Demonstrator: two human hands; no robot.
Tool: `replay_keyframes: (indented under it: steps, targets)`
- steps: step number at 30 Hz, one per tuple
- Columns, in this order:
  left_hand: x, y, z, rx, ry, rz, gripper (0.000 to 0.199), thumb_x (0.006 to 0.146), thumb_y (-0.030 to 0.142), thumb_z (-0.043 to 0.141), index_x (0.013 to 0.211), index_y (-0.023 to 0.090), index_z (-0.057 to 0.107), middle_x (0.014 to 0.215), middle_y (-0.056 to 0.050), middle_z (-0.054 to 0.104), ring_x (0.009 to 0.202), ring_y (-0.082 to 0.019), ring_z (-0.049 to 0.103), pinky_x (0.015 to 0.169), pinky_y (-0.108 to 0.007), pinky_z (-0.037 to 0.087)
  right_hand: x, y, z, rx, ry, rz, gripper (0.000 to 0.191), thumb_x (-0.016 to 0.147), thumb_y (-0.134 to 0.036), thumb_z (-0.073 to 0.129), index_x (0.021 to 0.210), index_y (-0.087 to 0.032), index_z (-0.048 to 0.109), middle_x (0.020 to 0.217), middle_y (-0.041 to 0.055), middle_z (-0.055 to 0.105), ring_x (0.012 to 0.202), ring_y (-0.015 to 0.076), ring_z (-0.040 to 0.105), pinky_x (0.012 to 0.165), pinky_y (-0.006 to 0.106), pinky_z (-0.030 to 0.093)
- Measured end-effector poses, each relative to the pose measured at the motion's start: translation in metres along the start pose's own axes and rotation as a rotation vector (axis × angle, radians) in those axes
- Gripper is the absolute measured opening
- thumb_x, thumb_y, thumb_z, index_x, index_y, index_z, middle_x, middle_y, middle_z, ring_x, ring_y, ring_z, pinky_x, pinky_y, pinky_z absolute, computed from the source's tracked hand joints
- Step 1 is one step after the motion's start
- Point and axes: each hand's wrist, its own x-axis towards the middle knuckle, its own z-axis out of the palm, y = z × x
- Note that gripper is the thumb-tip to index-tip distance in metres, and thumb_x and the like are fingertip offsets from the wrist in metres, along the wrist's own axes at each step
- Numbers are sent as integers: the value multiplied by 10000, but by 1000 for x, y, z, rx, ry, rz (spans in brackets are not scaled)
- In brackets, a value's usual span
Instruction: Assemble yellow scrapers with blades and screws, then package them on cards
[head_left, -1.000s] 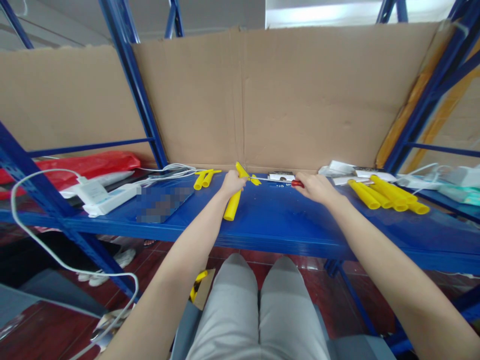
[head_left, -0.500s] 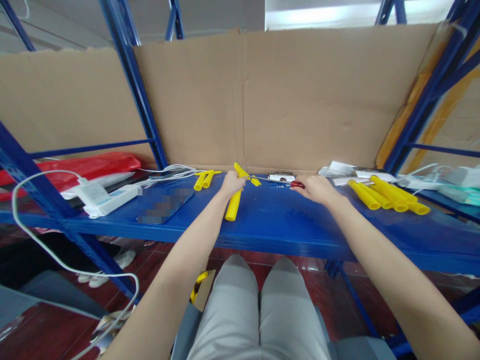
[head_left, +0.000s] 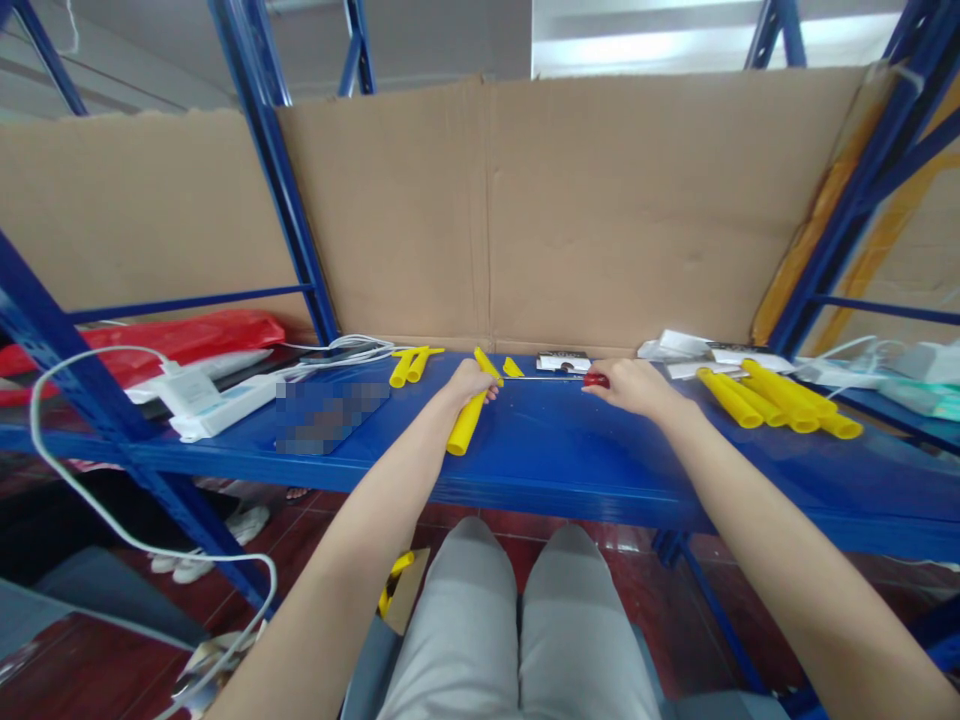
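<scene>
My left hand (head_left: 472,382) is closed around a yellow plastic tube (head_left: 466,424), whose open end points toward me. In my right hand (head_left: 628,384) is the red handle of a screwdriver (head_left: 551,378). Its long thin shaft runs left across the shelf, with the tip at or very near the tube's upper part; contact cannot be made out. Just behind the tip lies a small yellow piece (head_left: 513,367). Two yellow tubes with crosspieces (head_left: 410,366) lie left of my left hand, and several plain yellow tubes (head_left: 780,397) are grouped at the right.
The blue shelf (head_left: 570,440) has cardboard (head_left: 600,220) along its back and blue posts at both sides. A white power strip (head_left: 225,408), cables and a red bag (head_left: 210,345) occupy the left. A small white box (head_left: 564,361) sits behind the screwdriver; white packets (head_left: 679,350) lie right.
The small yellow piece, which was against the screwdriver's tip, now lies apart behind it. The tube's lower end has shifted slightly toward me. My view has tipped up a little.
</scene>
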Motion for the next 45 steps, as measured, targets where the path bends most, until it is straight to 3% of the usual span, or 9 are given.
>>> replay_keyframes:
  steps: [5,12,21,27,33,38,45]
  targets:
    - [-1,0,0,45,-6,-7,257,767,15,615,541,111,542,441,14,525,401,-77,484,474,-204,432,0,-3,-2,-3,-4,10,187,899,-283,532,1033,-189,622,942,86,739,827,228,677,610,273,374]
    - [-3,1,-1,133,21,-5,233,795,5,538,586,104,568,428,22,498,403,-82,474,493,-214,436,0,-2,-1,21,4,-71,255,948,-341,468,1031,-173,641,1081,114,712,956,254,661,675,294,397]
    - [3,-3,0,194,20,31,201,778,4,553,599,88,587,470,2,540,413,-85,493,526,-225,454,0,-3,2,-30,-17,-37,231,919,-288,509,1098,-164,587,954,120,726,849,244,670,630,284,359]
    - [7,-4,0,207,19,31,201,774,-6,550,600,91,581,430,26,493,389,-72,471,454,-188,403,0,-2,5,-61,10,-103,229,948,-254,431,1072,-164,602,998,134,721,889,251,668,652,289,354]
    - [9,-6,-1,196,18,44,211,756,-8,554,577,102,573,430,18,504,409,-93,494,498,-216,434,1,-2,7,-40,-28,-67,310,971,-349,403,1069,-155,625,985,142,725,891,258,671,684,292,387]
    - [9,-8,-2,168,9,51,192,761,19,590,592,108,574,442,19,512,410,-85,493,487,-200,424,-1,-4,5,1,-70,-44,268,946,-356,470,1058,-160,613,938,127,724,878,251,672,672,284,394]
    - [7,-6,-2,155,5,44,166,758,29,615,615,107,584,448,10,533,413,-85,502,493,-197,430,0,-3,5,0,-44,-38,219,929,-277,488,1093,-165,581,915,115,723,851,244,670,638,280,376]
